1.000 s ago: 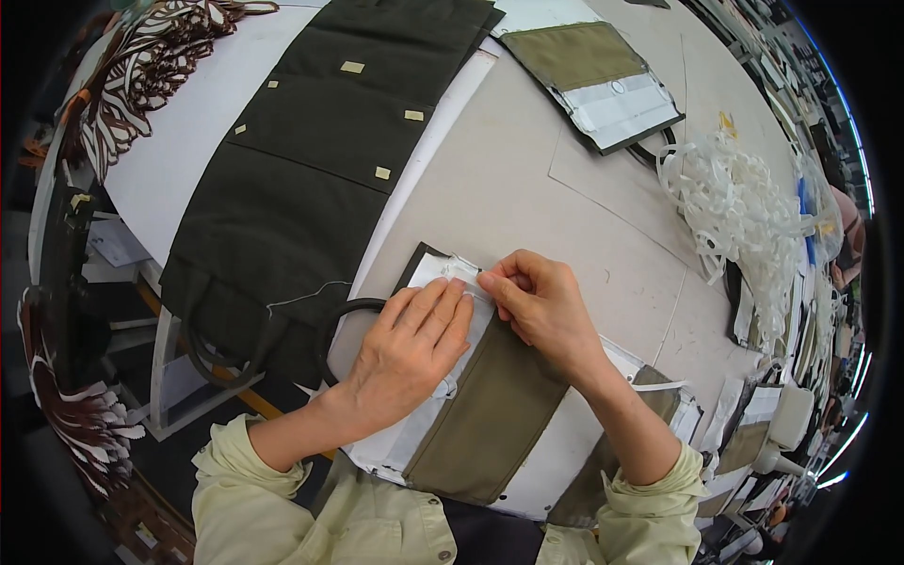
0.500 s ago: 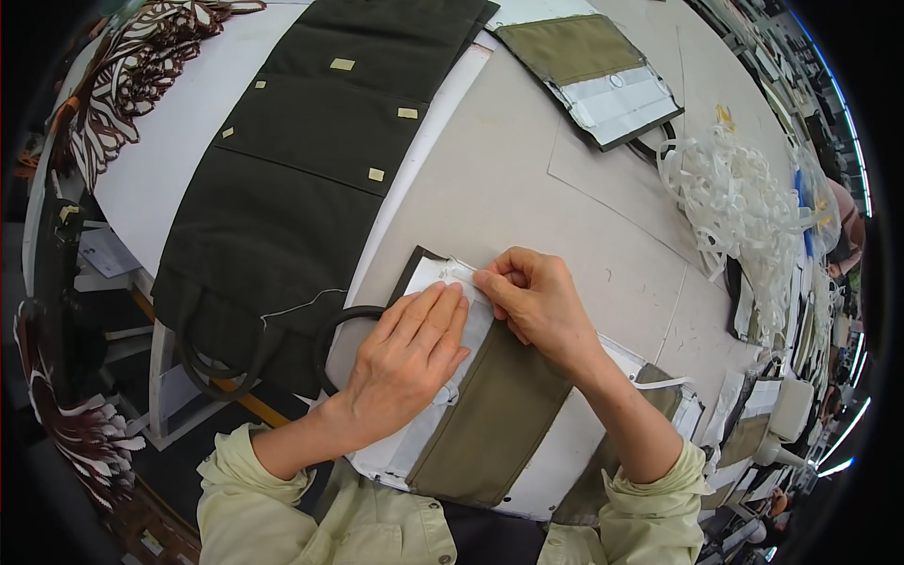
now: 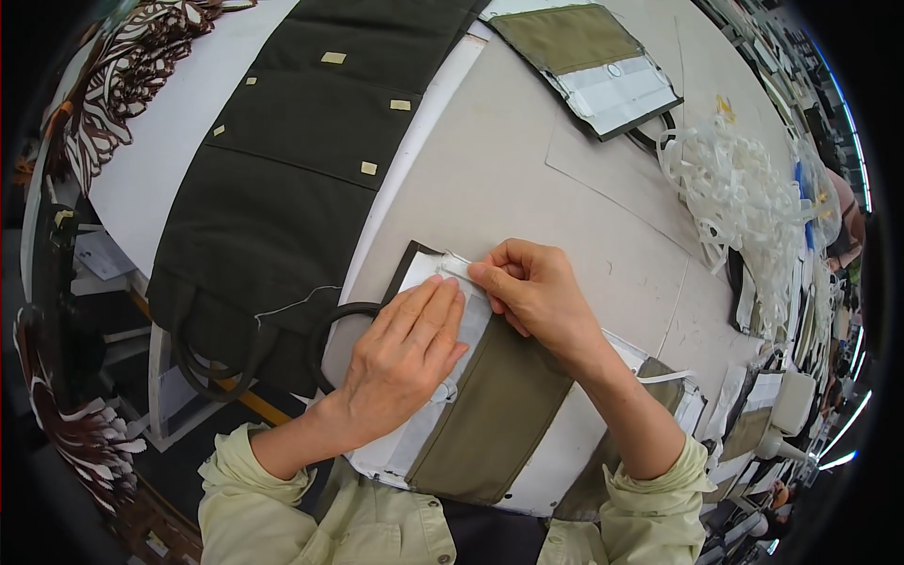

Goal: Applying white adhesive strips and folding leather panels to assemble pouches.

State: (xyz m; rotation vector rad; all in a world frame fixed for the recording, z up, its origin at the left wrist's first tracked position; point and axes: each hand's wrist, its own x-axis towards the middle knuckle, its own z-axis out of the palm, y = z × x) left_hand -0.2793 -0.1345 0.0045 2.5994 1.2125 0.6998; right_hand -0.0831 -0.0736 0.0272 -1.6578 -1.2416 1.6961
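In front of me lies a bag panel (image 3: 499,414) of olive fabric with white backing and a dark border. A round black handle (image 3: 320,344) sticks out at its left side. My left hand (image 3: 403,353) rests flat on the white part near the far corner, fingers stretched and close together. Just right of those fingertips, my right hand (image 3: 532,287) pinches a narrow white strip (image 3: 458,267) along the panel's far edge between thumb and index finger. The strip's end inside the pinch is hidden.
Left of the panel spreads a dark fabric bag (image 3: 282,207) with small beige patches and a loose thread. Another olive-and-white panel (image 3: 574,47) lies at the far side. A tangled heap of white tape (image 3: 739,198) sits at the right, and brown-and-white trimmings (image 3: 122,75) hang at far left.
My right hand has shifted slightly left and away from me with the white strip, more of which shows. The left hand stays pressed on the panel, barely moved.
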